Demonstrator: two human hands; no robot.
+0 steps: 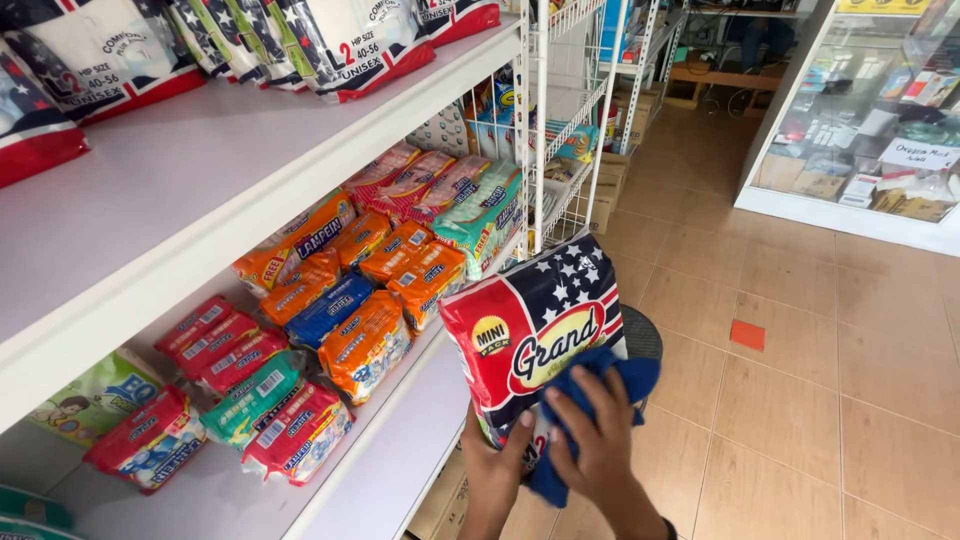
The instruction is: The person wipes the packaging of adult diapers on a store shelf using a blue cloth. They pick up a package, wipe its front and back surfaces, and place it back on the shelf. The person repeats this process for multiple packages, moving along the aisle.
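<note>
Two hands on pack [535, 325]: left hand [492, 462] grips, right hand [590, 440] presses blue cloth [610, 385].

Small retail shop, aisle view. White shelving unit [330, 150] stocked w/ packaged goods: orange, red, green & blue plastic packs [350, 300] laid in rows on the lower shelf, larger star-and-stripe bags [330, 40] lined up on the top shelf. White wire rack [570, 130] holds more merchandise just beside the shelves. Glass display counter [860, 130] at far right, filled w/ boxed items. Cardboard cartons [610, 180] sit on the tan tiled floor [800, 400] behind the rack, w/ more under the shelf.
</note>
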